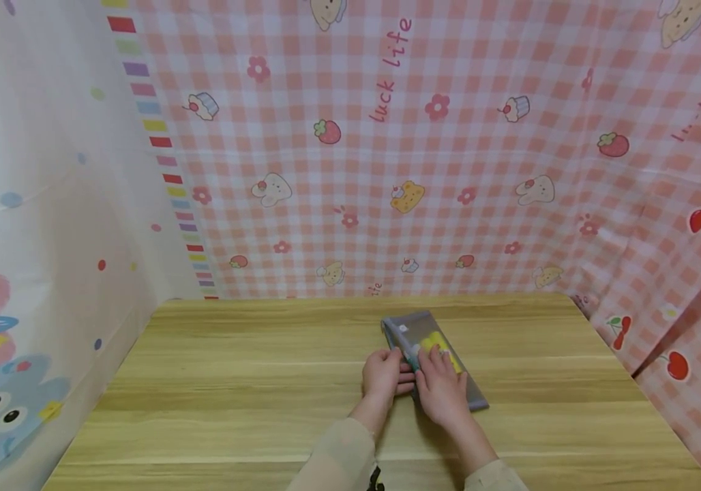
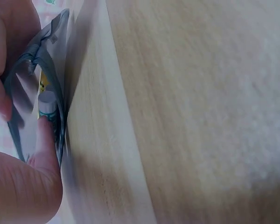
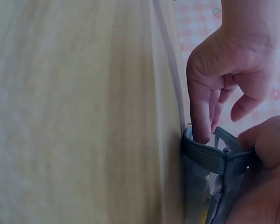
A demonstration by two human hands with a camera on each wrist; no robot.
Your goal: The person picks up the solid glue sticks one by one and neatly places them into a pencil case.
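Observation:
A grey mesh zip pouch (image 1: 476,392) lies on the table with its long mouth spread apart toward my left hand (image 1: 381,375). Straight fingers of that hand reach inside the mouth. In the left wrist view, one fingertip touches a glue stick (image 2: 47,103) with a grey cap and teal label. Over the pouch's upper side lies my right hand (image 1: 442,389), and its thumb (image 3: 247,140) grips the lip of the mouth in the right wrist view. Something yellow (image 1: 433,339) shows through the mesh, partly hidden under the right fingers.
The wood-grain table (image 1: 234,382) extends around the pouch. Behind it hangs a pink checked cloth (image 1: 350,164), which continues on the right. A white cloth with cartoon prints (image 1: 68,225) hangs on the left. A small black object (image 1: 376,479) shows by the left sleeve.

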